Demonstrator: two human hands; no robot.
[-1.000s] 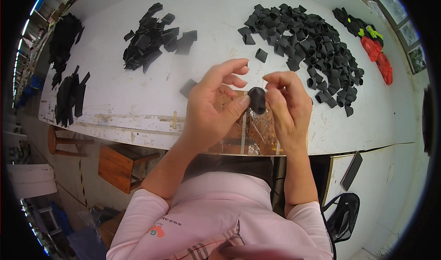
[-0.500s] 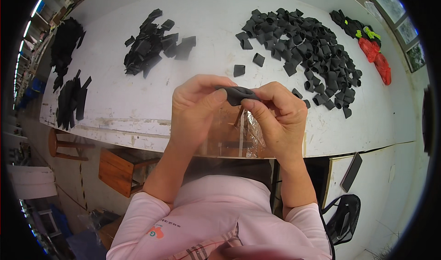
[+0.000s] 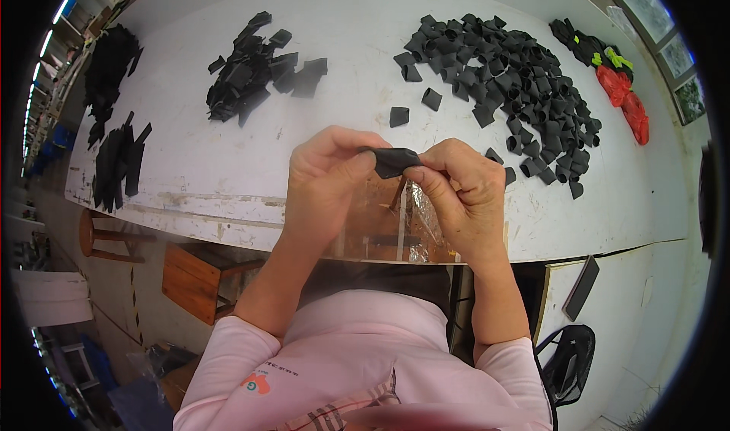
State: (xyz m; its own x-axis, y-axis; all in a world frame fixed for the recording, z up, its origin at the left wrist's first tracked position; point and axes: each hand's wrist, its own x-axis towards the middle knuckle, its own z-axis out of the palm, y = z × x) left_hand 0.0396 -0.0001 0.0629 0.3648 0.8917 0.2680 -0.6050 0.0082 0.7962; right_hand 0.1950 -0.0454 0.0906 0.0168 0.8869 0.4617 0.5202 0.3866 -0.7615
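A small black fabric band (image 3: 393,162) is stretched between my two hands above the near edge of the white table (image 3: 327,20). My left hand (image 3: 327,176) pinches its left end between thumb and fingers. At the other end, my right hand (image 3: 462,195) grips it with thumb and forefinger. Beyond my right hand spreads a big heap of similar black fabric loops (image 3: 525,81), with a few loose ones at its near side. Ahead and to the left lies a pile of flat black fabric pieces (image 3: 243,73).
More black strips (image 3: 118,165) lie along the table's left end. At the far right are red plastic bags (image 3: 623,100) beside dark cloth with yellow-green patches. Brown packing tape and clear film (image 3: 426,218) cover the near edge. Wooden stools (image 3: 194,279) stand below at left.
The band has turned: its opening faced up between my fingers before, and now a flatter side shows. My hands have barely moved and still hold both ends.
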